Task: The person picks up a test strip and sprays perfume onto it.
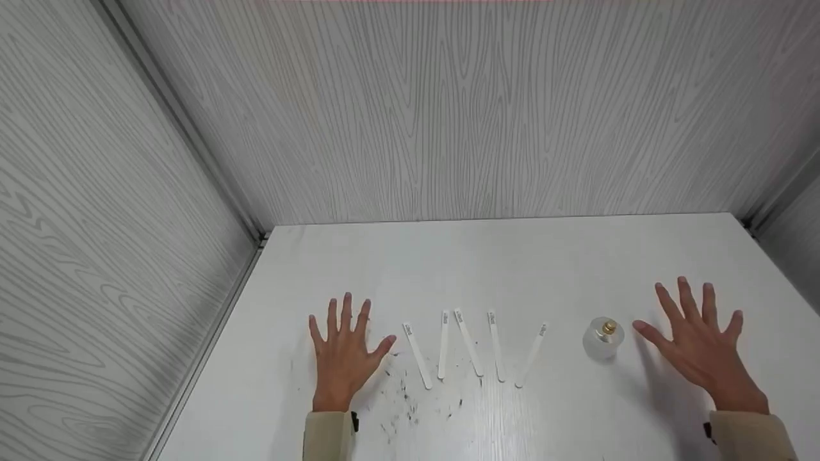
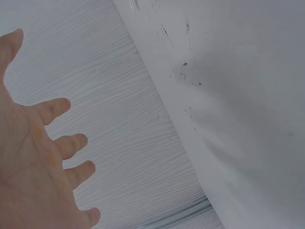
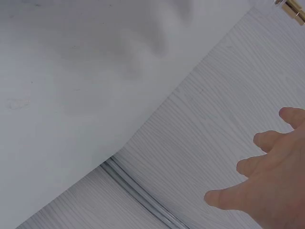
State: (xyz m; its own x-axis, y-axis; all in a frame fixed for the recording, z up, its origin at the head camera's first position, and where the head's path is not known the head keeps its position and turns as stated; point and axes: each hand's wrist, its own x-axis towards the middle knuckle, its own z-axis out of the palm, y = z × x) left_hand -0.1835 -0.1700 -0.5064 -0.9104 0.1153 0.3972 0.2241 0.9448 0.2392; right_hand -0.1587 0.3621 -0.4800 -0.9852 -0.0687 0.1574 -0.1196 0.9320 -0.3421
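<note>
Fingers spread wide and back facing up, my left hand (image 1: pixel 346 358) is over the left part of the white table, holding nothing. In the left wrist view its palm and straight fingers show. Several narrow white strips (image 1: pixel 418 357) with small dark print at their far ends lie in a loose fan just right of it. My right hand (image 1: pixel 701 352) is also spread and holds nothing. Its thumb points toward a round clear glass bottle (image 1: pixel 602 346) with a gold nozzle, a short gap away. Part of that gold nozzle (image 3: pixel 291 9) enters the right wrist view's top corner.
The white table (image 1: pixel 487 262) carries dark scuff marks (image 1: pixel 407 400) near its front, below the strips. Wood-grain panels stand behind it (image 1: pixel 448 115) and on the left (image 1: pixel 96 256). Another panel (image 1: pixel 794 224) borders the right side.
</note>
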